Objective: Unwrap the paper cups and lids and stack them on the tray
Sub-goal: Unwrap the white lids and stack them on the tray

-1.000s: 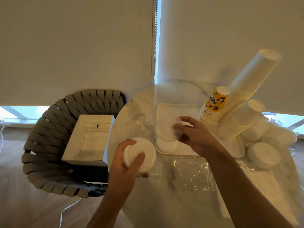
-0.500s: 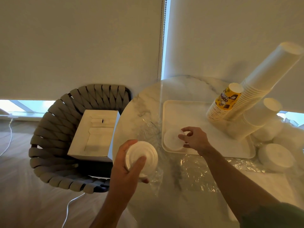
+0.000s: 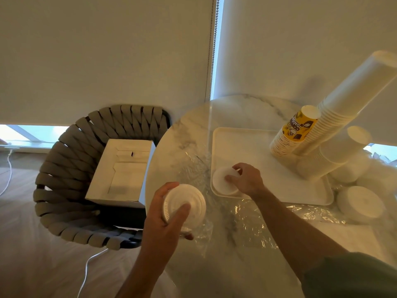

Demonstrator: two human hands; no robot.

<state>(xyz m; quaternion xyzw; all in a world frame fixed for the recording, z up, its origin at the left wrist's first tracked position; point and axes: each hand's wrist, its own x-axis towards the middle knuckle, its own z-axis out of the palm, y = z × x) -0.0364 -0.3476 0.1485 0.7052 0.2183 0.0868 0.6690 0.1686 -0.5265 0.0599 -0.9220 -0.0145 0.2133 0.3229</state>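
- The tray on the marble bench carries leaning stacks of white paper cups and a yellow printed cup stack at its far right, plus a low pile of lids in its near left corner.
- On the woven chair beside the bench sits an open white box; nothing shows inside but its folded flaps.
- Right hand is down on that tray pile, fingers curled over the top lid and pinching its edge.
- Left hand grips a second lid stack above the bench's near edge, thumb across the top, loose plastic wrap hanging beneath.
- More wrap lies crumpled on the bench in front of the tray; more wrapped lids rest to the right of it.
- Against a second ago: the right hand's lid has gone from hovering over the tray to resting on the pile; the left hand's stack has barely shifted.
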